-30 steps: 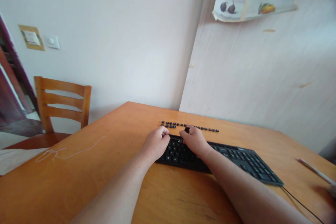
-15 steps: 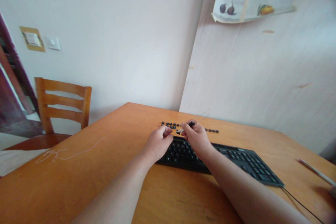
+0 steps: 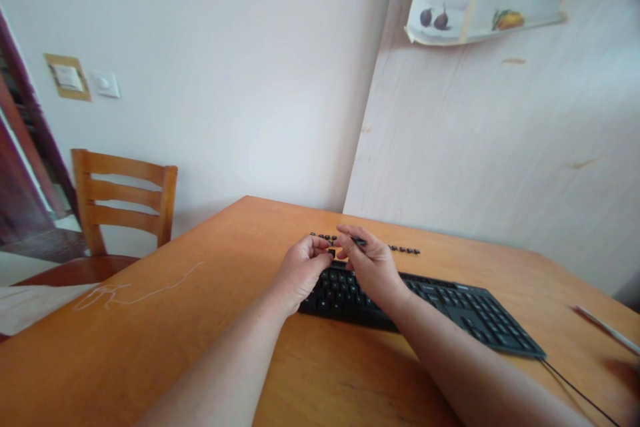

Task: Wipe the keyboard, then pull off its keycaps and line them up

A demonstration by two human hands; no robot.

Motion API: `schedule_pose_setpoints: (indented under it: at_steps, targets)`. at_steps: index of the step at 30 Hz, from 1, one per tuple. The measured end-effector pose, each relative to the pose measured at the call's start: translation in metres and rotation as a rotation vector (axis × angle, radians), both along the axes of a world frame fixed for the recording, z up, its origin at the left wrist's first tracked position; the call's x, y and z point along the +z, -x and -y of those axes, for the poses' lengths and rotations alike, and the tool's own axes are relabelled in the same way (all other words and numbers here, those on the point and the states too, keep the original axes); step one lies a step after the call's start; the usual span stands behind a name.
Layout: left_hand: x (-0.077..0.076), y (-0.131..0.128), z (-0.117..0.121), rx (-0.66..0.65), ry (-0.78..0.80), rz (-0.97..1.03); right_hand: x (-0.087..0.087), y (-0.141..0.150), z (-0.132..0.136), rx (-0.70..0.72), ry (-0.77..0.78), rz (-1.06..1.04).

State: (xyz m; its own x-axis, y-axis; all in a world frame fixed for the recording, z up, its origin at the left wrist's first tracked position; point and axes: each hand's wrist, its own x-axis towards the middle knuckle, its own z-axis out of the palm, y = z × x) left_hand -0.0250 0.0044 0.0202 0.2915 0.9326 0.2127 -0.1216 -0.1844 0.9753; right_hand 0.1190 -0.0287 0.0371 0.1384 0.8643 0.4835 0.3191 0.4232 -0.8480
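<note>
My left hand (image 3: 303,270) is above the upper left part of a black keyboard (image 3: 463,317). Its thumb and fingertips pinch a small black keycap (image 3: 331,252). Close beside it, my right hand (image 3: 367,260) grips a slim black-handled tool (image 3: 359,241); the working end is hidden by the fingers. The fingertips of both hands nearly meet, and I cannot tell whether they touch. Behind the hands, loose black keycaps (image 3: 403,249) lie in rows on the table, partly covered by the fingers.
The wooden table (image 3: 225,347) extends to the wall. A pale string (image 3: 150,293) lies at the left and a thin stick-like object (image 3: 607,328) at the right. The keyboard's cable (image 3: 575,383) runs off lower right. A wooden chair (image 3: 125,190) stands beyond the left edge.
My right hand has turned, bringing its fingers closer to the left hand and the tool lower. A keycap now shows in the left fingertips. The view has shifted slightly.
</note>
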Motion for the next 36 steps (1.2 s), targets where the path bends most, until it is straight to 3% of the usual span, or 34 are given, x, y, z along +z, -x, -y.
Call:
schedule_pose_setpoints:
  at_steps: [6,10,16,22,25,36]
  targets:
    - [0.000,0.001,-0.001,-0.014,0.061,0.062,0.005,-0.016,0.001,-0.041,-0.125,0.603]
    - [0.002,0.002,-0.001,-0.029,0.089,0.092,0.010,-0.018,0.004,-0.104,-0.084,0.797]
    - [0.003,0.001,0.001,0.005,0.055,0.048,0.014,-0.020,0.003,-0.127,-0.081,0.869]
    - [0.002,0.007,-0.008,0.301,0.001,-0.040,0.021,-0.041,-0.021,-0.288,0.098,0.881]
    - [-0.001,0.012,-0.015,0.384,-0.008,-0.057,0.021,-0.050,-0.040,-0.306,0.223,0.931]
    - [-0.002,0.014,-0.017,0.429,0.002,-0.064,-0.002,-0.056,-0.082,-0.347,0.490,1.072]
